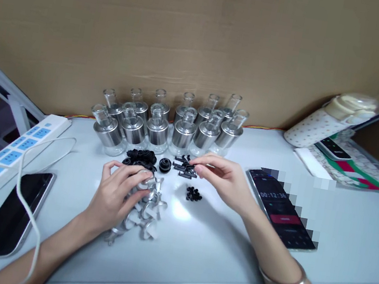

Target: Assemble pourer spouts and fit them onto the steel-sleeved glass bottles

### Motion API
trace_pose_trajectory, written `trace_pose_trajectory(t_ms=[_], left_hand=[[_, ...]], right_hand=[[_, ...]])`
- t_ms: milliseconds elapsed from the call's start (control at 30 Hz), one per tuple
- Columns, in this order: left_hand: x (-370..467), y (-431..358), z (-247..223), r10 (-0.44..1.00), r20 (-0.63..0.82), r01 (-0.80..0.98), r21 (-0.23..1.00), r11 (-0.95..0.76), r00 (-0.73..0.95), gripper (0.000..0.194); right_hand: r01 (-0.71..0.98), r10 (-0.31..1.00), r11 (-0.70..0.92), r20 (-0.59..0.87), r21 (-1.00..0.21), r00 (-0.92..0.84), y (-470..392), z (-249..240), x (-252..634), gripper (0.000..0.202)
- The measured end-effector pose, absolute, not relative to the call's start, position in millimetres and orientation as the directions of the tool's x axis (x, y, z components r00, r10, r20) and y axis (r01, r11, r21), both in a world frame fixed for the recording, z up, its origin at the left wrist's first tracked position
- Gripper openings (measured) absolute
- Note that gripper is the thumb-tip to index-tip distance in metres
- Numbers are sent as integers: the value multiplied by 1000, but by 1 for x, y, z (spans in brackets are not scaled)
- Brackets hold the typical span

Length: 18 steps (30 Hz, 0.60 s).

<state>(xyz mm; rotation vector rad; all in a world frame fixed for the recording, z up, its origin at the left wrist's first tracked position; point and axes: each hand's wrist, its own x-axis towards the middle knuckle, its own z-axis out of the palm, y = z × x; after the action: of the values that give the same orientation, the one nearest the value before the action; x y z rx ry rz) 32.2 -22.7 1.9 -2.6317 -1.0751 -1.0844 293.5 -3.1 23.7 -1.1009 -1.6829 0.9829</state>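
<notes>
My left hand [117, 195] is closed round a silver metal part [146, 181] above a pile of similar silver parts [150, 211]. My right hand [223, 177] pinches at the right end of a pile of thin black pins [185, 166]; whether a pin is between its fingertips is too small to tell. Small black round pieces [194, 194] lie just below that pile. Black rubber rings [141, 157] are heaped beyond my left hand, and one black ribbed stopper [165, 165] stands beside them.
Glass bottles with metal bands [156, 131] stand in rows at the back. A power strip [29, 145], a cable [20, 185] and a dark tablet [13, 214] lie left. Right are a phone [282, 210] with a timer and a dotted tumbler [320, 121].
</notes>
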Motion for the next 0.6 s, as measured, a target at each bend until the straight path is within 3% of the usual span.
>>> trace_pose_trajectory(t_ms=[267,467,600], left_hand=[[33,-24,1,556,646,613,168,-772,523,19],[33,-24,2,542,656,604,161,-781,526,19],[32,-24,1,543,654,597,171,-784,526,21]], right_hand=[[538,918,124,-110,-834,-382,9,18,319,7],[726,914,260,-80,-637,-398,14,13,320,4],[762,869,246,-212,-599,-447,13,11,319,8]])
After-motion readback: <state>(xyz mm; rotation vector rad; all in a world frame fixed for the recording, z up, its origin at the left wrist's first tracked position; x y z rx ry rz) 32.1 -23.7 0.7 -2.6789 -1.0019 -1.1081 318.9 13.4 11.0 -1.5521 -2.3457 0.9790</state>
